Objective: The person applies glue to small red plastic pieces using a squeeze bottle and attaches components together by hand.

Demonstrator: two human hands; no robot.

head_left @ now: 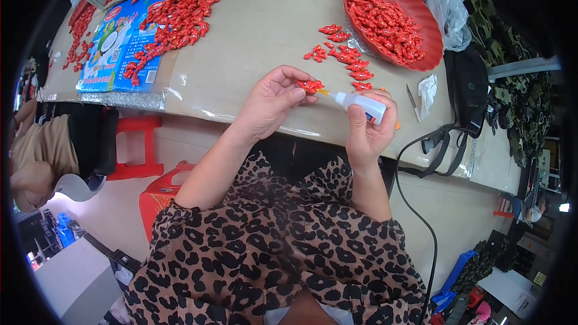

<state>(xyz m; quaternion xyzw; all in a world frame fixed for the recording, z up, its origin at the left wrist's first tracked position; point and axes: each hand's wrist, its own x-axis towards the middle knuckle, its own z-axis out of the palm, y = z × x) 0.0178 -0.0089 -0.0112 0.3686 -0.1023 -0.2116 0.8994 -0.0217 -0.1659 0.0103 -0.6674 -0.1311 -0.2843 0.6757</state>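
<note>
Pinched between the fingertips of my left hand (270,102) is a small red figure (310,86), held just above the table's near edge. My right hand (372,137) grips a small white squeeze bottle (366,108), tilted so that its thin yellowish tip points left at the figure. Tip and figure meet or nearly meet; I cannot tell which. Beyond my hands lies a loose row of similar red figures (360,75), beside a large red fluted bowl (430,22) heaped with more of them.
At the left, a pile of red figures (191,10) partly covers a blue printed sheet (99,72). A thin pointed metal tool (413,102) and crumpled tissue (427,95) lie right of my hands, near a black strap (448,156) and cable (426,222). Another person (45,150) sits at the left.
</note>
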